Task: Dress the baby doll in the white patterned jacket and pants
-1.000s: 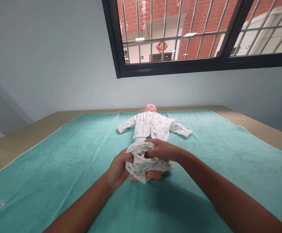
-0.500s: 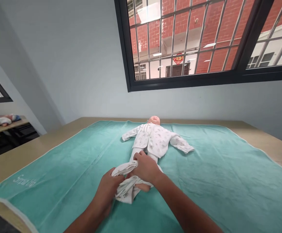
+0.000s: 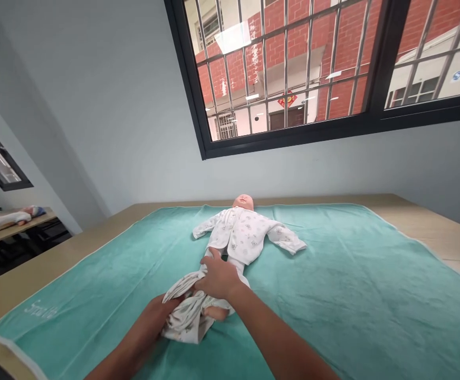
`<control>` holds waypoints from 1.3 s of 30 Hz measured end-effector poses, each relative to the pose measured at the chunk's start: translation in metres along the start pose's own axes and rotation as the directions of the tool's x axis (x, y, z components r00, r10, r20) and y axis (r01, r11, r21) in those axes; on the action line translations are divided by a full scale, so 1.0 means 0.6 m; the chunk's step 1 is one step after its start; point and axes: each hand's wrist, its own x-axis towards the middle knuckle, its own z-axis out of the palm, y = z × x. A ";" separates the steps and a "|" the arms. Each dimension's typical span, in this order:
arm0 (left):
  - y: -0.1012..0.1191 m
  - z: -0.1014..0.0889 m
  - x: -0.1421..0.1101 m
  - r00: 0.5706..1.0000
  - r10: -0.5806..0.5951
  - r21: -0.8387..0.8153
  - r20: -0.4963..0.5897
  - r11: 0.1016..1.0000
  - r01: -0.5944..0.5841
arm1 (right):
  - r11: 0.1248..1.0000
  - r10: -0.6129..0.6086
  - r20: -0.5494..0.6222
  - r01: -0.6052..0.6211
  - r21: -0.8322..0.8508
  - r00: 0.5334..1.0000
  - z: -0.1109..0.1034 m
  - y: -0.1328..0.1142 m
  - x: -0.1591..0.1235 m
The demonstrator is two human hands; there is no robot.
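Note:
A baby doll (image 3: 243, 201) lies on its back on a green towel (image 3: 317, 306), head toward the wall. It wears a white printed jacket (image 3: 248, 235) with the sleeves spread out. White printed baby trousers (image 3: 190, 322) are bunched around its lower legs, and one bare foot (image 3: 216, 312) shows at the near end. My left hand (image 3: 154, 316) is closed on the bunched cloth at its left side. Over the doll's leg, my right hand (image 3: 218, 274) grips the upper edge of the trousers; its fingertips are partly hidden.
The towel covers most of a wooden table (image 3: 408, 214), which stands against a grey wall. Above is a dark-framed window (image 3: 285, 129) with metal bars. At the far left, another table (image 3: 16, 229) holds another doll-like figure.
The view has tilted and shifted a little. My left hand and the bunched trousers have moved slightly left relative to the doll, while my right hand stays at its leg.

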 end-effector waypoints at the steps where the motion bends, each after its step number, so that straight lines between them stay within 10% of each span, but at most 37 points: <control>1: 0.001 -0.001 0.002 0.999 -0.009 -0.034 0.040 0.999 0.010 | 0.999 0.006 -0.029 -0.005 0.047 1.000 0.001 0.001 0.001; 14: -0.005 0.031 0.001 1.000 0.006 -0.379 -0.025 0.925 -0.015 | 0.827 -0.028 -0.014 0.031 0.561 1.000 -0.013 -0.001 0.007; 25: -0.006 0.005 -0.006 0.979 0.108 -0.522 0.170 0.853 -0.003 | 0.928 -0.256 0.370 0.121 0.351 0.893 -0.099 0.003 -0.028; 33: 0.021 -0.032 0.059 0.939 0.233 -0.290 0.255 0.944 -0.156 | 0.859 -0.276 0.074 0.211 0.466 0.958 -0.066 0.006 -0.021; 39: 0.031 -0.087 0.133 0.856 0.217 -0.276 0.470 0.957 -0.091 | 0.870 -0.307 0.172 0.203 0.449 0.936 -0.093 0.005 -0.027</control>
